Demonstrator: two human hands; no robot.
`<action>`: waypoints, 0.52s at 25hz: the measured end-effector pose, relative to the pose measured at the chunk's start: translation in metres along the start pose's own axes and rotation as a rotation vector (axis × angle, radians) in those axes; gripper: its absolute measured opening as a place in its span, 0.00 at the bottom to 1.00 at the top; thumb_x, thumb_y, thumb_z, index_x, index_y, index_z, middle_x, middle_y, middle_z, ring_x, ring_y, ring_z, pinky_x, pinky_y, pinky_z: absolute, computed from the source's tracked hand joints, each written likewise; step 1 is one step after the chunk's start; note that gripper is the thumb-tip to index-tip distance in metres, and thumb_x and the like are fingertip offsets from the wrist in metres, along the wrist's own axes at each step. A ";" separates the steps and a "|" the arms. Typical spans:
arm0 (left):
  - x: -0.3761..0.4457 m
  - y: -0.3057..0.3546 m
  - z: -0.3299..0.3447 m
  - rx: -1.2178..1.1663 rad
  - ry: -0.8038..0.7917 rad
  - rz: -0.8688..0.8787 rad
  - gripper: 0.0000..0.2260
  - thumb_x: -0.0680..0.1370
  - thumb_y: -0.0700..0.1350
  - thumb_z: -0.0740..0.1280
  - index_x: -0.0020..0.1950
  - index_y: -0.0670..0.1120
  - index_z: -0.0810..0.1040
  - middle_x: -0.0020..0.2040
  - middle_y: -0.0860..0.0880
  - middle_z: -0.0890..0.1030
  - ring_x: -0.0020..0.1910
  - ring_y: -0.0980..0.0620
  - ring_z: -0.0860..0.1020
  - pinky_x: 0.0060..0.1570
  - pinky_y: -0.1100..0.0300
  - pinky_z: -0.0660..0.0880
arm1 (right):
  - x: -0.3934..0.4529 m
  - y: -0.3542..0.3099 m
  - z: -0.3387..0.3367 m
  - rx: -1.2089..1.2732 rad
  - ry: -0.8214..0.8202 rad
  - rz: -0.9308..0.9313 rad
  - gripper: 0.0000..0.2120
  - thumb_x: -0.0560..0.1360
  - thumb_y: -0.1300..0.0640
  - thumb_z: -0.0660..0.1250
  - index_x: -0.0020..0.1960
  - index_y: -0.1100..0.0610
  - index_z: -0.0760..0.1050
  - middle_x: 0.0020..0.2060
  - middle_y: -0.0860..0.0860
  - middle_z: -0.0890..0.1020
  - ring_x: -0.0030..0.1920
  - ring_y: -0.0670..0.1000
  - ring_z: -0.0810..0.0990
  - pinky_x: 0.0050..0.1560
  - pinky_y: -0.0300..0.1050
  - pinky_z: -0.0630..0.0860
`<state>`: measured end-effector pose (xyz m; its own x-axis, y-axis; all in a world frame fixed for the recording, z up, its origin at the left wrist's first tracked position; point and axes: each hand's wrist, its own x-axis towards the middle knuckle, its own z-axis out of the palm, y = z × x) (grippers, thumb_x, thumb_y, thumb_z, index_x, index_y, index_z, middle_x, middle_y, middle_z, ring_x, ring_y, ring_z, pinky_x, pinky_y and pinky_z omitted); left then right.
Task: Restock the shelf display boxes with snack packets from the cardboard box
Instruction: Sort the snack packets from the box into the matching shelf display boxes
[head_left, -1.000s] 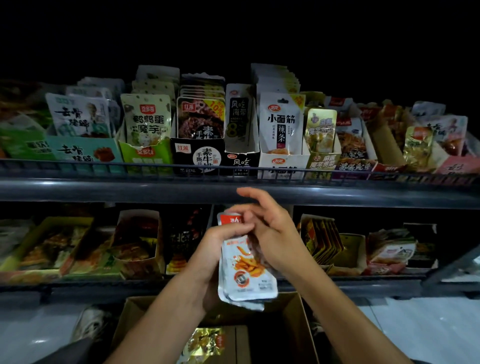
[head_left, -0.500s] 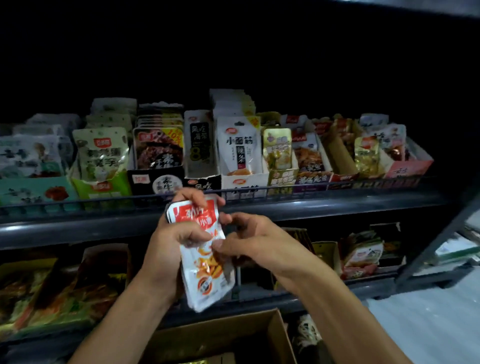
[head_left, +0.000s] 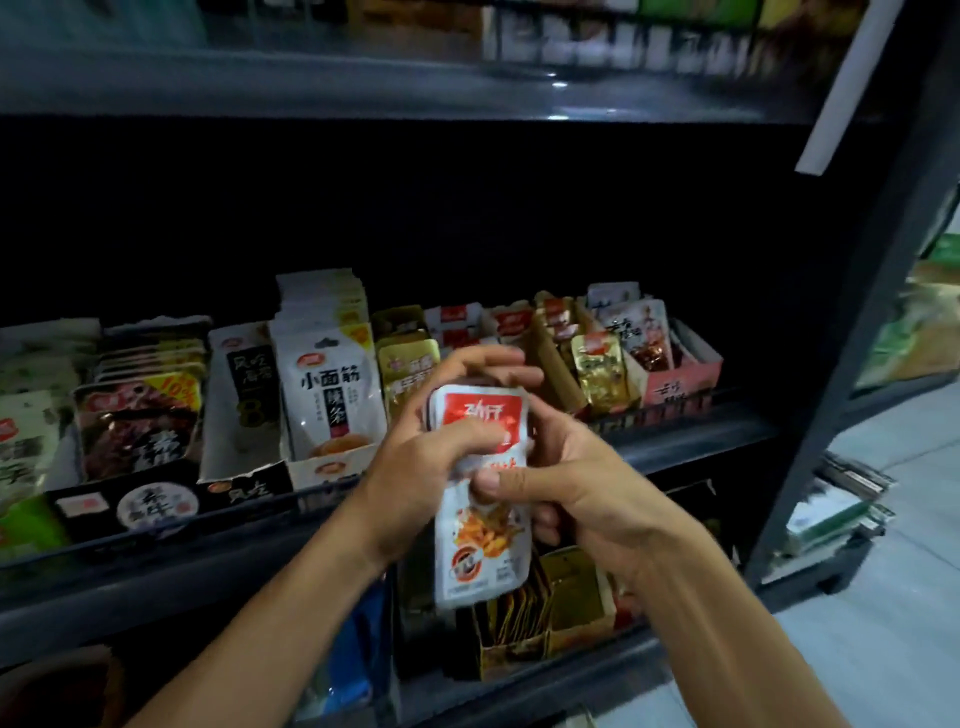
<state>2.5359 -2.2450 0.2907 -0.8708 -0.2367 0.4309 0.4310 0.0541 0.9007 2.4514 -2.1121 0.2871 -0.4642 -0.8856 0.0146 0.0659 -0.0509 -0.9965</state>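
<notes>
A stack of white snack packets (head_left: 483, 551) with a red top label and orange food picture is held upright in front of the middle shelf. My left hand (head_left: 421, 467) grips the stack near its top, fingers wrapped over the upper edge. My right hand (head_left: 566, 483) pinches the stack from the right side, thumb across the front. Behind the hands stand the shelf display boxes: one with white packets (head_left: 332, 395), a gold-packet box (head_left: 408, 364), a box of red-and-white packets (head_left: 457, 325) and a pink box (head_left: 685, 382). The cardboard box is out of view.
A metal shelf rail (head_left: 156, 530) runs along the front of the middle shelf. Below it, brown display boxes (head_left: 550, 618) hold gold packets. A dark shelf upright (head_left: 852, 332) stands at the right, with another stocked rack (head_left: 919, 332) and pale floor beyond. An upper shelf (head_left: 415, 88) hangs overhead.
Both hands have lifted the packet stack higher and to the right, level with the middle shelf's boxes. The view has tilted up, and the cardboard box has dropped out of sight.
</notes>
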 end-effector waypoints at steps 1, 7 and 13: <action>0.013 -0.007 0.004 -0.031 0.054 -0.038 0.19 0.74 0.42 0.66 0.63 0.55 0.76 0.61 0.47 0.81 0.52 0.44 0.83 0.46 0.51 0.81 | 0.005 -0.005 -0.016 -0.025 0.069 -0.004 0.19 0.69 0.64 0.74 0.58 0.54 0.76 0.39 0.50 0.84 0.28 0.44 0.79 0.23 0.36 0.69; 0.069 -0.067 -0.010 1.132 0.105 -0.107 0.16 0.82 0.57 0.58 0.68 0.56 0.71 0.60 0.53 0.77 0.60 0.51 0.76 0.57 0.53 0.74 | 0.086 -0.037 -0.118 -0.333 0.539 -0.253 0.09 0.71 0.59 0.75 0.50 0.55 0.78 0.42 0.49 0.85 0.38 0.46 0.85 0.31 0.39 0.77; 0.087 -0.093 -0.007 1.557 -0.232 -0.094 0.24 0.82 0.55 0.58 0.77 0.57 0.55 0.75 0.50 0.65 0.70 0.44 0.67 0.66 0.47 0.67 | 0.182 -0.040 -0.152 -0.770 0.454 -0.170 0.11 0.72 0.55 0.76 0.51 0.56 0.78 0.42 0.52 0.85 0.33 0.47 0.84 0.33 0.44 0.81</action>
<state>2.4215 -2.2776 0.2441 -0.9583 -0.1562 0.2394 -0.1531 0.9877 0.0312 2.2297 -2.2006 0.3172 -0.7279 -0.6190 0.2949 -0.5678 0.3030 -0.7653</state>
